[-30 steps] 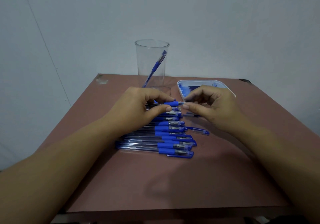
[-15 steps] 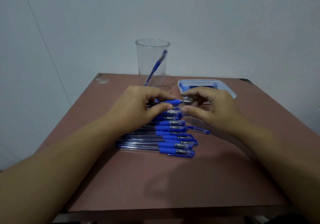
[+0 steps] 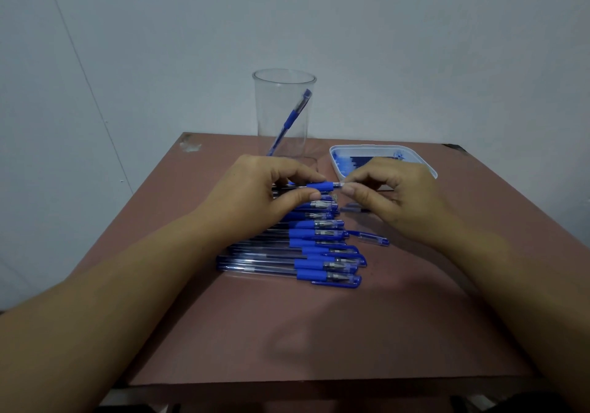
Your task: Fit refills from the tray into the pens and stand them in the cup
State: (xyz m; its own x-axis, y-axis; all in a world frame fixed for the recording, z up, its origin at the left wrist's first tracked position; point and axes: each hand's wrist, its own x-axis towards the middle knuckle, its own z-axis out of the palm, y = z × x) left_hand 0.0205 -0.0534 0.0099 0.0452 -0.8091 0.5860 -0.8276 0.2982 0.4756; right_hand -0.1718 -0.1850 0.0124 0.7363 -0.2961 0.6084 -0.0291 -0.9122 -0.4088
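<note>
Currently, head view: left hand [image 3: 255,195] pinches the held pen [image 3: 321,186] at its blue grip; right hand [image 3: 392,198] pinches its tip end. Step judged: closing the tip after refill. At 12 o'clock the cup [image 3: 282,144] holds one leaning pen [image 3: 292,119]; tray [image 3: 418,160] at 1 o'clock. Next: tighten the tip, then stand the pen in the cup.

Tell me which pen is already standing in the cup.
The pen leaning inside the cup. The other pens lie in a row on the table, except the held pen, gripped by the left hand, its tip pinched by the right hand.
</note>
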